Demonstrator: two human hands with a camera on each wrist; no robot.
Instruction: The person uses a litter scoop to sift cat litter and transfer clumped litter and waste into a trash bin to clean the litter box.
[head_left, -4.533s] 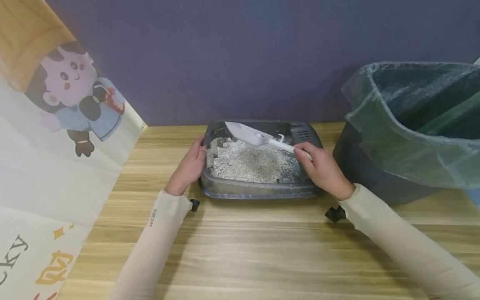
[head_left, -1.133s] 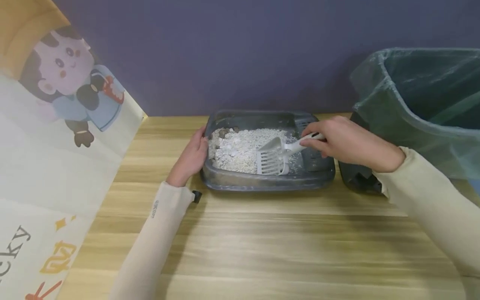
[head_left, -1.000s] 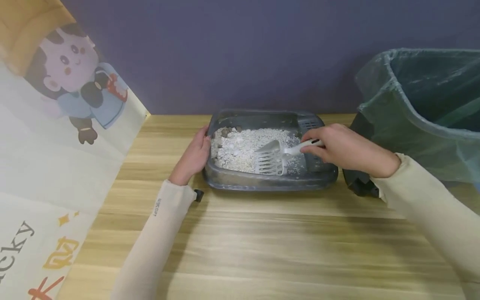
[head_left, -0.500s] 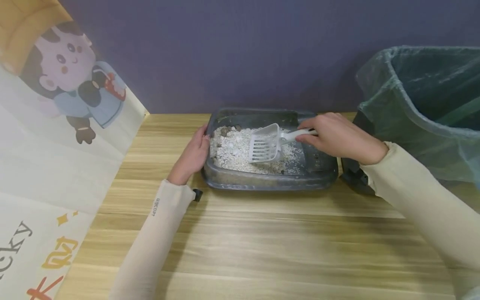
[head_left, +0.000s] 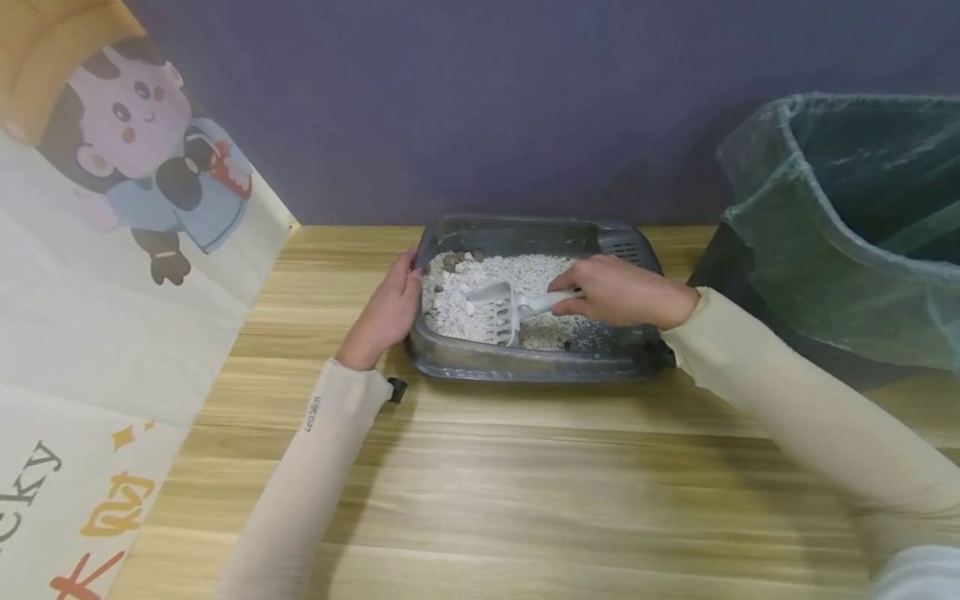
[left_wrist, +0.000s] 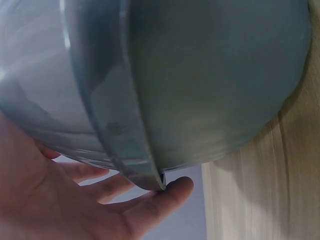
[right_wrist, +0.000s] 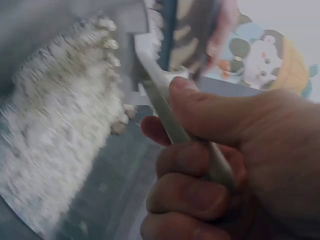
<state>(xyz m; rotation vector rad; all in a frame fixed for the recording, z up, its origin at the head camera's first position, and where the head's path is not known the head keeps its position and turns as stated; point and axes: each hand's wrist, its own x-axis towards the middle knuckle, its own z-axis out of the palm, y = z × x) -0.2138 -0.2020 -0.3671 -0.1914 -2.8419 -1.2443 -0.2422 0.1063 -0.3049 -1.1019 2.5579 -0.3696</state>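
Note:
A dark grey litter box [head_left: 525, 368] stands on the wooden surface, holding pale granular cat litter [head_left: 536, 268]. At its left end my left hand [head_left: 382, 312] rests along the outside. The left wrist view has those fingers [left_wrist: 157, 205] fairly straight against the box's rim [left_wrist: 135, 150]. My right hand [head_left: 618, 292] grips a light grey slotted litter scoop [head_left: 504, 312] by its handle. Its slotted end is down in the litter, left of the box's middle. In the right wrist view, the fingers curl round the handle [right_wrist: 167, 117], and the scoop's end is blurred.
Brownish clumps [head_left: 452, 260] lie in the box's far left corner. A large dark bin [head_left: 750, 283] with a green translucent liner [head_left: 813, 250] stands to the right. A blue-purple wall [head_left: 480, 108] rises behind, and a printed white panel [head_left: 75, 350] is at left.
Earlier the scoop was held raised over the box, then lowered to the litter. In the last half second my right hand moved it left and downward. The left hand stays at the box.

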